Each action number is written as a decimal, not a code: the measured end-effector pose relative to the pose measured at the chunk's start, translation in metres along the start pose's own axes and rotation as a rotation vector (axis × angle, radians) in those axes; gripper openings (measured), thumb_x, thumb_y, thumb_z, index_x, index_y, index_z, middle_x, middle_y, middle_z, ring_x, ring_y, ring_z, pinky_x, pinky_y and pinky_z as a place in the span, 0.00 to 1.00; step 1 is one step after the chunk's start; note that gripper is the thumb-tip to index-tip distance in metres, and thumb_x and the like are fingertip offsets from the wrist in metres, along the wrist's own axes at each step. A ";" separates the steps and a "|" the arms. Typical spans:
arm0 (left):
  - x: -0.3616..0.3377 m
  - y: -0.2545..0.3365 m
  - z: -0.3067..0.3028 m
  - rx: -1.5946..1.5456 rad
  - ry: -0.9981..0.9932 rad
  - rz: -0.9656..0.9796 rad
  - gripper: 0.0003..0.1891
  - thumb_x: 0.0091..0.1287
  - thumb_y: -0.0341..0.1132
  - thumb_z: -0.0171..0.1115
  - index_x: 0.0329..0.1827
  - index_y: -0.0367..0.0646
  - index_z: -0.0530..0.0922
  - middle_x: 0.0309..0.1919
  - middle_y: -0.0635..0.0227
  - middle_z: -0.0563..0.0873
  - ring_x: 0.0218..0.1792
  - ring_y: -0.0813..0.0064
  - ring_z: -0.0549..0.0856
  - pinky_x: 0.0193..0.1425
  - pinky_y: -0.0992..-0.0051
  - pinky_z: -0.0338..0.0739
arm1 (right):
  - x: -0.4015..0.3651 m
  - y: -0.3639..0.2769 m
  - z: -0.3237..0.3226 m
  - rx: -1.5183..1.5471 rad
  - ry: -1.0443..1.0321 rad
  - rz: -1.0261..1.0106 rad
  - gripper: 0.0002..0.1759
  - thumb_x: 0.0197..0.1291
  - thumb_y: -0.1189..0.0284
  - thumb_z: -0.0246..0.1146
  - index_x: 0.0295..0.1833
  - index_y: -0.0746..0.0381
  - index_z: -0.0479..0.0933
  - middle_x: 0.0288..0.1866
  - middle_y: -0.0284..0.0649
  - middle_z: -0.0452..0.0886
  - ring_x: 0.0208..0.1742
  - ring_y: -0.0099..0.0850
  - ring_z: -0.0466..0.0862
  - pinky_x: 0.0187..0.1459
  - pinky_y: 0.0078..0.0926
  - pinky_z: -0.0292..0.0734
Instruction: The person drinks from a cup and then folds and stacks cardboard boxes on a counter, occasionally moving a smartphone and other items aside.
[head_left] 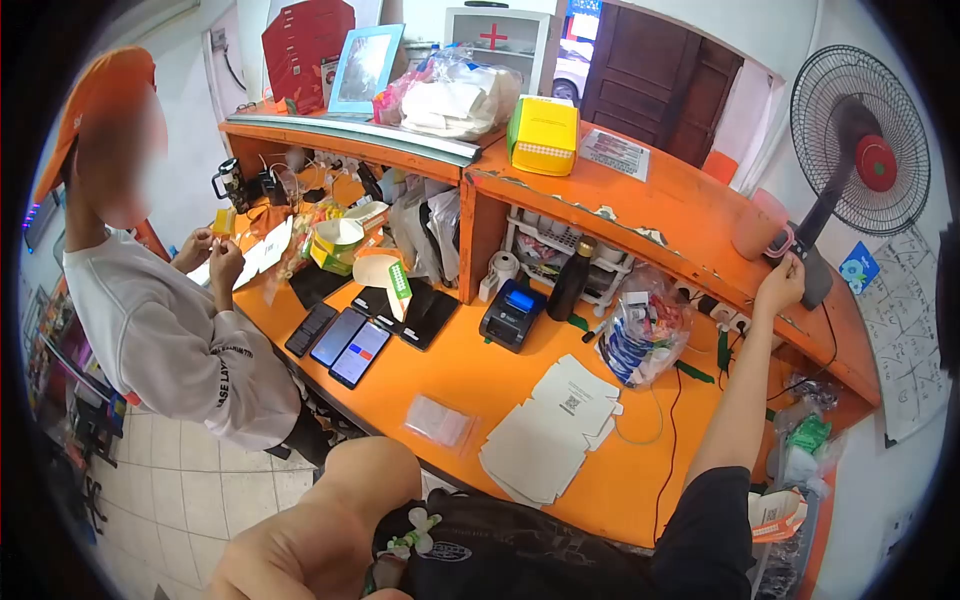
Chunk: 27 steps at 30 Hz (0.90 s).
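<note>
At the right end of the raised orange shelf, a pink mug (756, 228) stands beside the base of a black fan. My right arm is stretched out to it, and my right hand (782, 284) has its fingers closed at the mug's handle. My bare left arm (365, 485) is bent low in front of me, its hand out of sight. A small white and green flower ornament (418, 532) lies against my dark clothing.
On the orange desk (400, 375) are flat white carton blanks (555, 420), a small black printer (513, 315), phones (360, 353), a dark bottle (571, 280) and a plastic bag (645, 330). A co-worker (175, 330) stands at left. The fan (860, 145) rises beside the mug.
</note>
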<state>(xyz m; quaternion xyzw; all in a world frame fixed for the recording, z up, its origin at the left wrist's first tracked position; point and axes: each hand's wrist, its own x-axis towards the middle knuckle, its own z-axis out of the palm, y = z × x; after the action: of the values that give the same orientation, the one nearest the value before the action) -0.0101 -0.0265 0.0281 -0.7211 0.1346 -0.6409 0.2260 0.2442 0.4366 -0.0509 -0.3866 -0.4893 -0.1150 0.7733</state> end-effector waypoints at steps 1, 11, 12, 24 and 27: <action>-0.001 -0.002 0.002 -0.003 0.002 0.002 0.16 0.63 0.29 0.41 0.51 0.40 0.72 0.33 0.67 0.70 0.20 0.79 0.69 0.12 0.81 0.65 | 0.000 -0.003 0.000 -0.004 0.014 -0.011 0.13 0.56 0.66 0.54 0.30 0.67 0.75 0.15 0.34 0.71 0.17 0.23 0.67 0.22 0.24 0.62; -0.009 -0.009 0.014 0.041 0.154 0.078 0.15 0.62 0.29 0.44 0.50 0.39 0.73 0.34 0.66 0.70 0.22 0.77 0.71 0.12 0.80 0.67 | -0.002 -0.013 -0.004 0.006 -0.050 0.111 0.11 0.53 0.68 0.55 0.27 0.65 0.71 0.15 0.34 0.69 0.17 0.25 0.67 0.24 0.24 0.64; -0.010 -0.008 0.013 0.024 0.136 0.051 0.15 0.63 0.29 0.43 0.51 0.39 0.72 0.35 0.66 0.70 0.22 0.77 0.71 0.12 0.80 0.67 | -0.002 -0.011 -0.003 0.003 -0.046 0.109 0.11 0.53 0.68 0.55 0.27 0.65 0.71 0.15 0.34 0.69 0.17 0.25 0.67 0.24 0.24 0.64; -0.012 -0.003 0.015 0.123 0.141 0.009 0.16 0.64 0.31 0.41 0.52 0.39 0.70 0.36 0.62 0.71 0.23 0.75 0.73 0.14 0.78 0.68 | -0.002 -0.009 -0.005 -0.017 -0.130 0.095 0.08 0.50 0.71 0.57 0.29 0.65 0.71 0.17 0.33 0.70 0.19 0.23 0.69 0.25 0.23 0.65; -0.010 -0.009 0.014 0.074 0.143 0.037 0.16 0.64 0.31 0.42 0.52 0.39 0.70 0.37 0.63 0.72 0.23 0.75 0.72 0.13 0.78 0.67 | -0.002 -0.011 -0.003 -0.032 -0.108 0.061 0.08 0.51 0.70 0.57 0.30 0.65 0.71 0.17 0.33 0.71 0.20 0.23 0.70 0.26 0.22 0.66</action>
<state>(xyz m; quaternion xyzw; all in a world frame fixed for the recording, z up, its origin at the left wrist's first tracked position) 0.0009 -0.0117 0.0227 -0.6621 0.1400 -0.6909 0.2544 0.2390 0.4261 -0.0479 -0.4192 -0.5162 -0.0782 0.7427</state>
